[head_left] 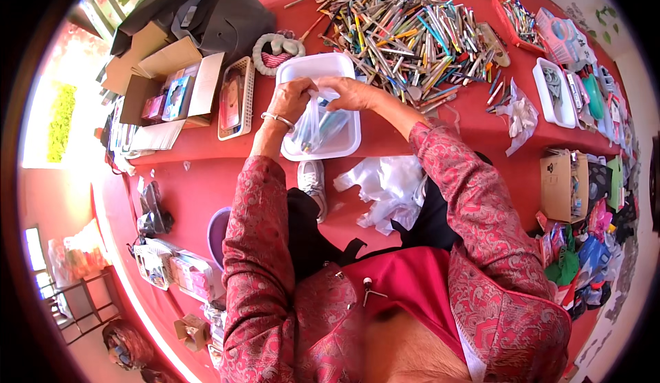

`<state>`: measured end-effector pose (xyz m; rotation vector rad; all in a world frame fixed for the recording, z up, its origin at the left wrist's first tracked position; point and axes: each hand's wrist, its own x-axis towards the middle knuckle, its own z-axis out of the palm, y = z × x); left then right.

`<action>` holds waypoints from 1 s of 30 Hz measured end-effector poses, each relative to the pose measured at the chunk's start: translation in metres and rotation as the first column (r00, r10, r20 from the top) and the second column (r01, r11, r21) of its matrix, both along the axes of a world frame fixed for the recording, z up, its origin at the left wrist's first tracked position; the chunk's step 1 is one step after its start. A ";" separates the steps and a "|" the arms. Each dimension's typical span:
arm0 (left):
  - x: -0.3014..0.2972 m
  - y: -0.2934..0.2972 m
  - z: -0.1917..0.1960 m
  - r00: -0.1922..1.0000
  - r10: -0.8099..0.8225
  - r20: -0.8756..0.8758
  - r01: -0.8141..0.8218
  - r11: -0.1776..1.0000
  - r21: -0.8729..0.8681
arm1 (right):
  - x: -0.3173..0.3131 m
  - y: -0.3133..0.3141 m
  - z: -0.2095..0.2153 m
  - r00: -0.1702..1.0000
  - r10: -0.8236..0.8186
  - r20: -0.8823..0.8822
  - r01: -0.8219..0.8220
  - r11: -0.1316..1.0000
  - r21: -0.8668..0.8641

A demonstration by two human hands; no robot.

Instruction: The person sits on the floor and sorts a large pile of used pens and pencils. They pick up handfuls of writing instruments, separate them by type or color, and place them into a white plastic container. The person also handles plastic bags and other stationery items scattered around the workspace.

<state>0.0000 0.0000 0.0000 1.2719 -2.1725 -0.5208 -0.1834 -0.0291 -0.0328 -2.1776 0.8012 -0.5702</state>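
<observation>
Red patterned sleeves came up from the lower edge, and between them, low on the red floor, lay a crumpled white plastic bag (385, 190) beside a grey shoe (313, 182). Just beyond, both hands met over a white plastic tray (344, 146) standing on the red table (206, 142). Her left hand (289, 101), a silver bangle (276, 119) on its wrist, was closed in a pinch on the top of a clear plastic bag (317, 125) holding a few pens; the right hand (352, 93) gripped the same bag's upper edge from the other side, fingers curled tight. That bag hung inside the tray, its lower end resting on the tray's floor.

To the left of the tray sat a narrow mesh basket (237, 100) and an open cardboard box (172, 87) with small coloured packets in it. Farther off, touching the tray's far right corner, spread a big heap of pens and pencils (405, 29). A ring of grey cord (276, 49) lay near the tray's far left corner, with a dark bag (220, 15) behind it. Well to the right stood another white tray (555, 94) and a small red basket (515, 22).
</observation>
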 end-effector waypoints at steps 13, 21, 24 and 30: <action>0.010 0.000 0.007 0.927 0.304 -0.218 -0.234 0.926 0.296 | 0.019 -0.042 -0.009 0.939 0.114 0.326 -0.268 0.835 0.480; 0.005 0.004 -0.016 0.936 0.328 0.131 -0.353 0.882 0.312 | 0.009 -0.080 -0.064 0.927 0.047 0.372 -0.279 0.750 0.600; -0.004 -0.001 0.002 0.959 0.220 0.180 -0.256 0.945 0.204 | 0.020 -0.082 -0.072 0.833 -0.067 0.550 -0.332 0.734 0.593; -0.009 -0.021 0.009 0.906 0.159 0.392 -0.279 0.920 0.274 | 0.045 -0.073 -0.091 0.853 -0.129 0.506 -0.321 0.635 0.702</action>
